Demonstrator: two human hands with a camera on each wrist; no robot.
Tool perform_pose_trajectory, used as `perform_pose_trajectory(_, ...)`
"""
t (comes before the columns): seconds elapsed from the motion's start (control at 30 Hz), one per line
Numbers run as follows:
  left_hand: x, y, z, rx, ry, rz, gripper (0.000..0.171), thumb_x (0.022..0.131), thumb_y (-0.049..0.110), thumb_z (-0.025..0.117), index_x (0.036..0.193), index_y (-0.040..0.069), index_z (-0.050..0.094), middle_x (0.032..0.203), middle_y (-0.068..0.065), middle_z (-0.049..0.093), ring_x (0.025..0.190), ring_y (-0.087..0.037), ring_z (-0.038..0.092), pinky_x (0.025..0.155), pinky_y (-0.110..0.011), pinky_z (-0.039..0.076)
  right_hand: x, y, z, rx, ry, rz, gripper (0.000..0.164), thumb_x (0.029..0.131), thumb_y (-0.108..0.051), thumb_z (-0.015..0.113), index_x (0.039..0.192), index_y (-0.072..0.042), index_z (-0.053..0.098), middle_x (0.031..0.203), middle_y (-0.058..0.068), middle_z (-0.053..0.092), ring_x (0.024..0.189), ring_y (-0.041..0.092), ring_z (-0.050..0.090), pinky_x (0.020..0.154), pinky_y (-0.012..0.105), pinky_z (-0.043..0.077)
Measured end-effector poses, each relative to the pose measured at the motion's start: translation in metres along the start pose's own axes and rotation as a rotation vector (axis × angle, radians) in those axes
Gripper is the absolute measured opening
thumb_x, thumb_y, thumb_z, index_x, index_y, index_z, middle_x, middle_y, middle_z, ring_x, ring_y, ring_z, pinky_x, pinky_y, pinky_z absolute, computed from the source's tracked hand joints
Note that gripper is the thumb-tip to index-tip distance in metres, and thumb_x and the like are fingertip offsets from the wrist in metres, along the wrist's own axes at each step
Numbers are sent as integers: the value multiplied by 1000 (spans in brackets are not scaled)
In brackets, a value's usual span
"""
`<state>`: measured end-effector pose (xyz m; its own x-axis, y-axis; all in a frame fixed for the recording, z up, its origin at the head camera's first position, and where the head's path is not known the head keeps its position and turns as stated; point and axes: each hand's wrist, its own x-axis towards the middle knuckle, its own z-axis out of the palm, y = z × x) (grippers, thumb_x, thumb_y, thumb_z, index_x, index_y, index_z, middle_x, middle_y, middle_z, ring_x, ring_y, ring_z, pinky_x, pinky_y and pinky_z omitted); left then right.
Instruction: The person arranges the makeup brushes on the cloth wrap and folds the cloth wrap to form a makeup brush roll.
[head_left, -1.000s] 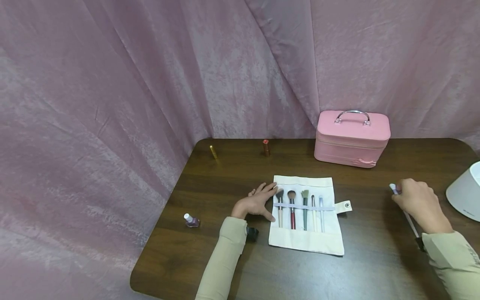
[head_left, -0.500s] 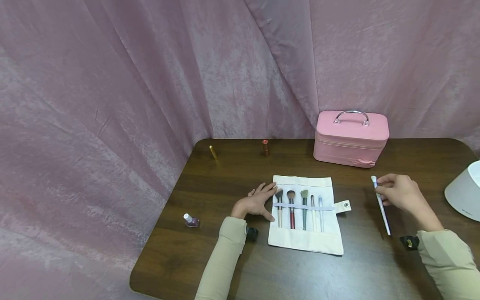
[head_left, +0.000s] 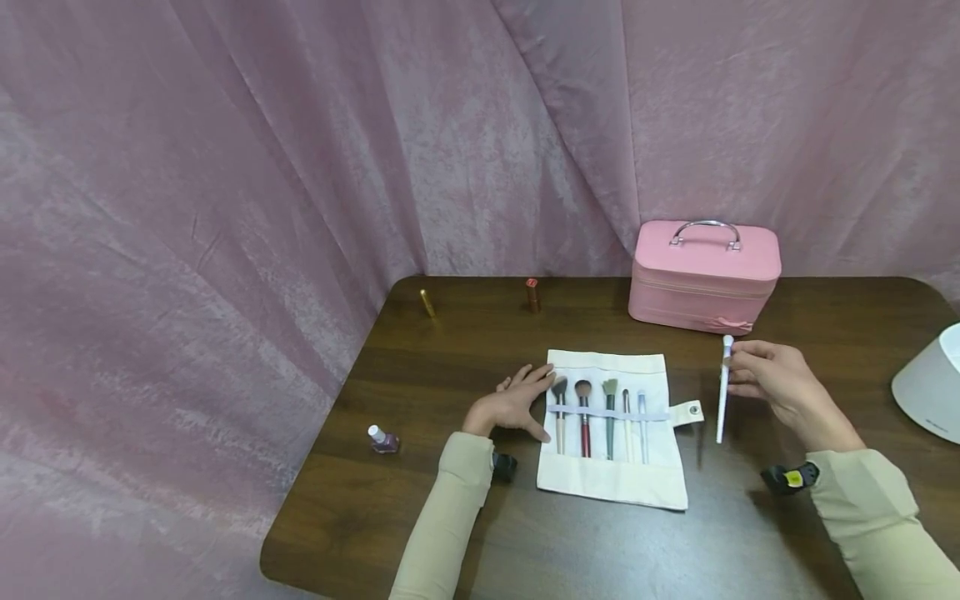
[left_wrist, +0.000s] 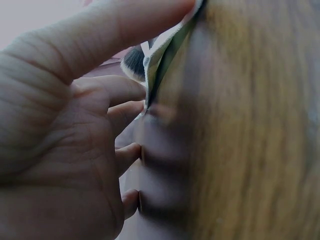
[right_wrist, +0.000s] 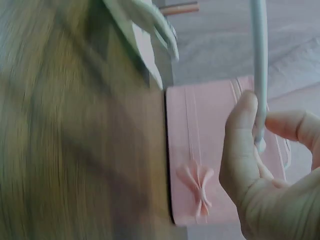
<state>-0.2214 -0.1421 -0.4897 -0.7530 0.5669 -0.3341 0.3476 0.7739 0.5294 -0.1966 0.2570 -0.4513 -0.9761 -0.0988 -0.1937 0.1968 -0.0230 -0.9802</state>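
A white makeup brush [head_left: 723, 400] is pinched between the thumb and fingers of my right hand [head_left: 776, 383], held above the table, bristles up. In the right wrist view its pale handle [right_wrist: 259, 55] rises from the fingertips. To its left lies an unrolled white brush roll [head_left: 611, 486], with several makeup brushes tucked under its lavender elastic band, among them a red-handled brush [head_left: 585, 433] and a green brush [head_left: 610, 429]. My left hand [head_left: 510, 408] rests spread at the roll's left edge, thumb and fingertips touching it. Dark bristles [left_wrist: 133, 64] show beyond those fingers in the left wrist view.
Behind my right hand stands a pink case [head_left: 701, 279] with a metal handle. A red-brown lipstick [head_left: 532, 296] and a gold tube [head_left: 427, 303] are at the back. Nail polish [head_left: 384, 441] stands at left, a white rounded object [head_left: 933, 383] at the right edge. Pink curtains hang behind.
My right hand has moved left toward the brush roll with the makeup brush, which has turned more upright and away from the palm. The left hand has stayed in place.
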Motion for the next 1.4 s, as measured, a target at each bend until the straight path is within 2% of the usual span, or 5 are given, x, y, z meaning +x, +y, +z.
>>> perform_pose_trajectory(0.47, 0, 0, 1, -4, -1, -3, 105, 80, 26, 88, 163, 18, 24, 170, 3, 8, 155, -25, -1, 120, -56, 8, 11, 6, 42, 298, 274, -118, 16, 98, 5, 54, 109, -3, 45, 107, -7, 61, 69, 8, 67, 65, 26, 59)
perform_pose_trajectory(0.7, -1, 1, 1, -11, 0, -14, 105, 79, 26, 89, 163, 17, 25, 170, 4, 8, 155, -24, -1, 120, -56, 7, 15, 12, 50, 176, 298, -183, 20, 97, 8, 50, 109, -7, 46, 79, -4, 63, 67, 6, 66, 63, 24, 58)
perform_pose_trajectory(0.97, 0, 1, 0, -25, 1, -17, 105, 79, 25, 89, 163, 16, 24, 170, 4, 8, 155, -24, -1, 120, -56, 7, 20, 13, 53, 49, 233, -220, 22, 97, 11, 48, 110, -6, 48, 80, -5, 62, 69, 5, 65, 65, 22, 58)
perform_pose_trajectory(1.13, -1, 1, 0, -15, -1, -20, 106, 79, 26, 89, 163, 17, 25, 170, 5, 8, 155, -24, -1, 120, -56, 8, 23, 17, 54, -136, 145, -237, 24, 99, 9, 48, 123, 10, 44, 82, -6, 64, 73, 2, 64, 69, 23, 57)
perform_pose_trajectory(1.4, 0, 2, 0, -5, -4, -19, 105, 80, 26, 88, 163, 17, 24, 170, 5, 8, 155, -24, -1, 120, -56, 8, 27, 22, 60, -295, 44, -201, 40, 101, 5, 48, 136, 20, 38, 93, 12, 67, 74, 4, 60, 65, 24, 53)
